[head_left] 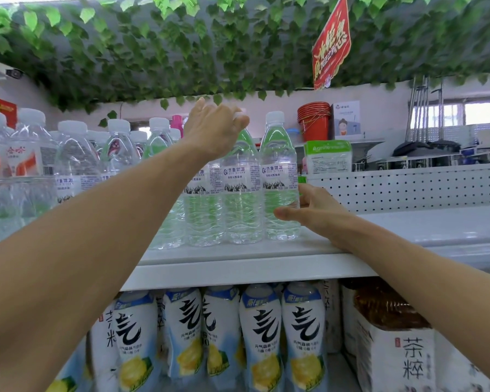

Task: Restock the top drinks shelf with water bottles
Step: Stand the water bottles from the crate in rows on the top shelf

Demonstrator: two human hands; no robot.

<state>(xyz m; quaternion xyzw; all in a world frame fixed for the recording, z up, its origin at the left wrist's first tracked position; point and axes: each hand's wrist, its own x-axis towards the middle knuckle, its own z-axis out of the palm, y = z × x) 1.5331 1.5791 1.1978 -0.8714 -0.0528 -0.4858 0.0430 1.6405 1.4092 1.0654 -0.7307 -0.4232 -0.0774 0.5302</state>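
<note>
My left fingertips (239, 120) are curled over the white cap of a water bottle (239, 193), pinching it from above. I judge that grip is there to steer the top while the base slides, since a tall thin bottle tips easily. The left hand (212, 128) reaches in over the front row, wrist high, forearm crossing from the lower left.

My right fingers (309, 193) are spread loosely and lie against the lower body of the end bottle (280, 176), thumb out in front, palm behind. They touch it; I cannot tell if they truly grip. The right hand (314, 210) works as a side stop, I think, keeping the row square.

Both bottles stand upright and touching, at the right end of the row near the front edge of the top shelf (238, 258). To their right the shelf runs on bare toward the perforated back panel (408, 188). More water bottles (77, 157) crowd the left part of the shelf.

Below the front lip sit lemon drink bottles (260, 335) and a tea carton (396, 360). Red buckets (314, 120) stand beyond the shelf.
</note>
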